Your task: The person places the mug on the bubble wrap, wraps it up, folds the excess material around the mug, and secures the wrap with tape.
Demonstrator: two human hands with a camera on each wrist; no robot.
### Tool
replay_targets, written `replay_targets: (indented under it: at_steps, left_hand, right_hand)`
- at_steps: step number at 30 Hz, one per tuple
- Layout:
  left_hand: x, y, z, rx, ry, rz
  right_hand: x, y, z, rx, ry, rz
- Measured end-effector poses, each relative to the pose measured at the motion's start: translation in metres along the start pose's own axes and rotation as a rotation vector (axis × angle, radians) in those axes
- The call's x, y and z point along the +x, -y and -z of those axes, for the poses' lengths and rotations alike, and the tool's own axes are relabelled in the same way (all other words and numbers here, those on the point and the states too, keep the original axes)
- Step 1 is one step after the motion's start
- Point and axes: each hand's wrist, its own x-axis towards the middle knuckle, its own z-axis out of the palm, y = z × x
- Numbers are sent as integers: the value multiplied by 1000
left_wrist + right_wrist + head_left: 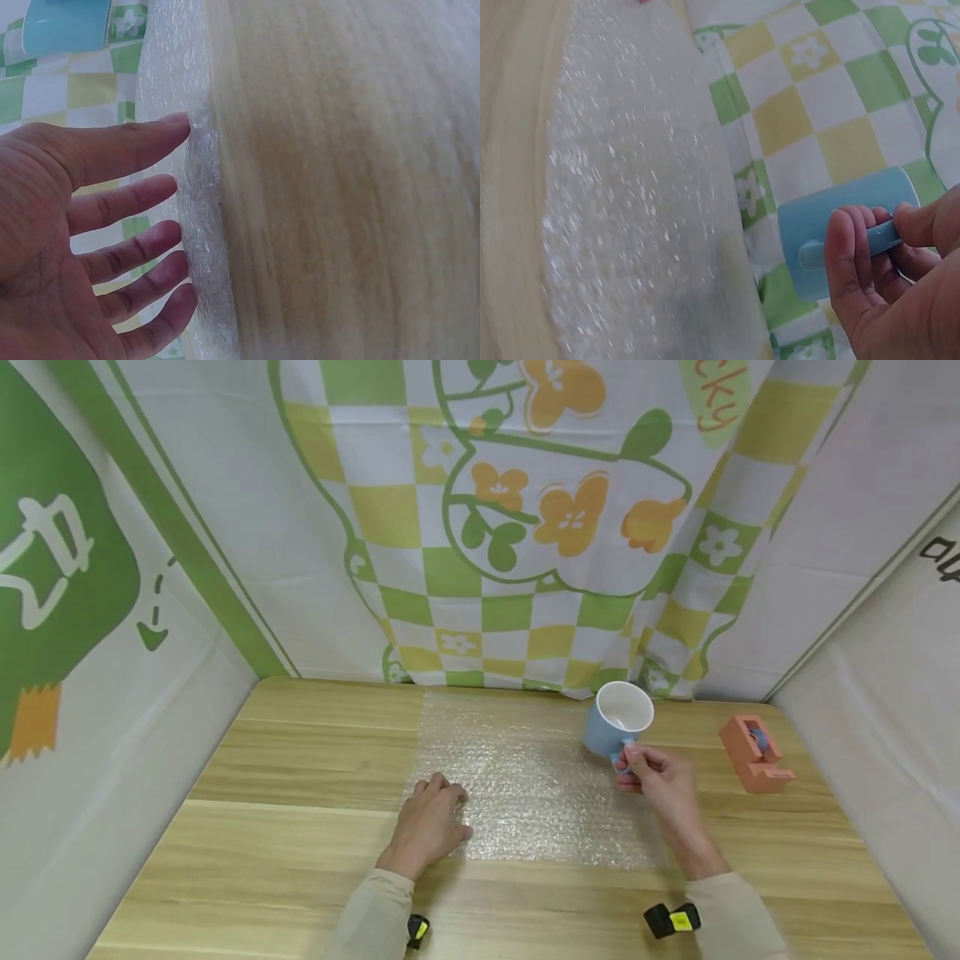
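Observation:
A light blue mug (pixel 609 727) with a white inside stands upright in the head view, near the back right corner of a clear bubble wrap sheet (pixel 525 793). My right hand (pixel 663 789) grips the mug by its handle (pixel 855 247), fingers curled through it, as the right wrist view shows. Whether the mug touches the sheet I cannot tell. Over the left part of the sheet is my left hand (pixel 429 827), its fingers slightly bent and spread. In the left wrist view the left fingers (pixel 142 247) reach to the bubble wrap and hold nothing.
An orange tape dispenser (pixel 756 756) with a blue roll sits at the right on the wooden table (pixel 300 827). A patterned curtain (pixel 510 543) hangs along the table's back edge, with cloth walls on both sides. Black and yellow straps (pixel 672 920) show by both wrists.

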Motion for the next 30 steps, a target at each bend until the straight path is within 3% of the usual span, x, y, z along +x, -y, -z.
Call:
replay_targets:
  at_steps: [19, 30]
  left_hand:
    - [1, -1, 1, 0, -2, -1]
    - [1, -2, 1, -6, 0, 6]
  right_hand:
    - [-13, -9, -42, 27, 118, -30]
    - [-20, -18, -66, 72, 141, -37]
